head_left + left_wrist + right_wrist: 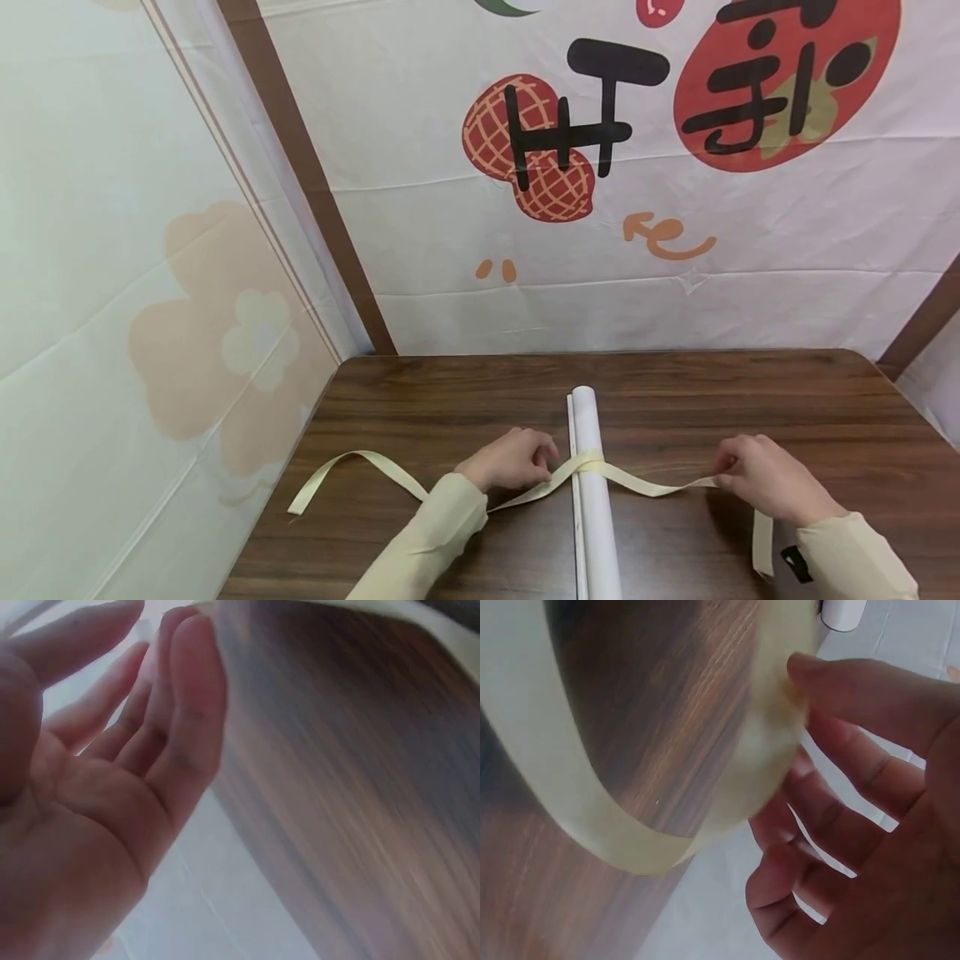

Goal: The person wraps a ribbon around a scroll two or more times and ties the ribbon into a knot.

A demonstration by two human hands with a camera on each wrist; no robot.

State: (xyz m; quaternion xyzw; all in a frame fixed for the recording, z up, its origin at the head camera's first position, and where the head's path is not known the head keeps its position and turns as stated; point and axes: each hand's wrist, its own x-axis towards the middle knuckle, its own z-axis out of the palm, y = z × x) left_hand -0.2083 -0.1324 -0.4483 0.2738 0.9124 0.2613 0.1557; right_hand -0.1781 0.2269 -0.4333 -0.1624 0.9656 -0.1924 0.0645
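A long roll of white paper (602,533) lies lengthwise on the table. Round its middle passes a cream ribbon (637,485), crossed over on top, with one tail running to each side. My right hand (772,479) pinches the right tail between thumb and index finger, and the loose end hangs below; the right wrist view has this ribbon (641,851) curving down in a loop. Just left of the roll, my left hand (510,460) is beside the left tail, fingers loosely bent. In the left wrist view, no ribbon shows between thumb and fingers of the left hand (97,802).
The dark wood-grain table (465,387) ends at a white printed cloth wall (450,208) behind and another cloth (187,333) on the left. The far end of the left tail rests near the table's left edge. A small black piece (797,564) shows beside the right sleeve.
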